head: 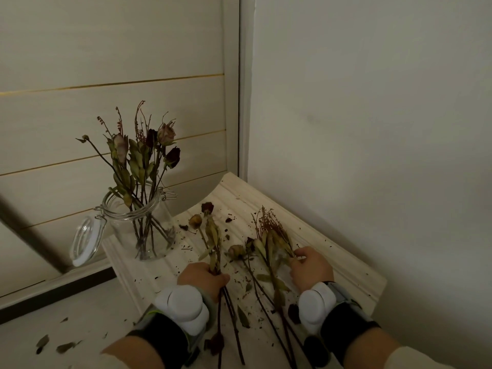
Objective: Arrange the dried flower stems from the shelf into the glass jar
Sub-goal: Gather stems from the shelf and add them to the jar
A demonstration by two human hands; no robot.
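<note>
Lower centre: left grip (203, 279) curls round brown dried flower stems (214, 243). Right grip (311, 267) pinches withered stems (269, 249) lying on pale wooden shelf (332, 251). Clear glass jar (138, 227) stands left.

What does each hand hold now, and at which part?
The left hand grips a small bunch of dried stems at mid-stem. The right hand pinches a second bunch, lying on the shelf, at its leafy part.

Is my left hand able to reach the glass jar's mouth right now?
Probably yes: the lid hangs open off the glass jar, nothing stands between it and the left hand, though stems crowd its mouth.
</note>
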